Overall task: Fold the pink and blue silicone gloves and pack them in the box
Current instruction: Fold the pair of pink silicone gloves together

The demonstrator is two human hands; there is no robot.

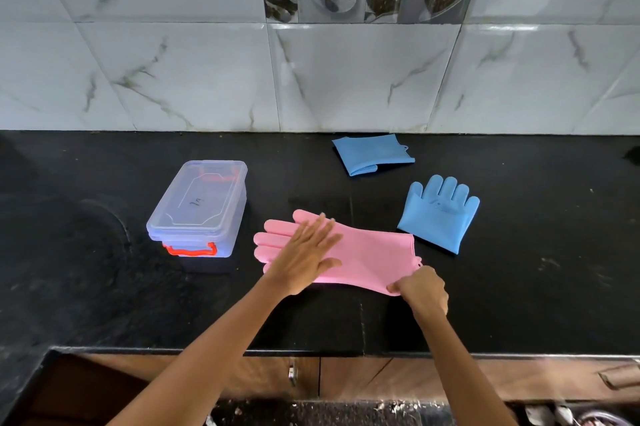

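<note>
A pink silicone glove [374, 256] lies flat on the black counter, fingers pointing left and cuff to the right. My left hand [304, 259] rests flat on its palm area with fingers spread. My right hand [420, 288] pinches the near corner of the pink cuff. A blue glove [440, 217] lies flat to the right, fingers pointing away. A second blue glove [372, 153] lies folded near the wall. The clear plastic box [199, 205] with red latches stands to the left, its lid on.
The black stone counter [519, 287] ends at a tiled wall [346, 79] behind. Its front edge runs just below my forearms, with wooden cabinet doors underneath. A round dark mark shows on the counter at far left.
</note>
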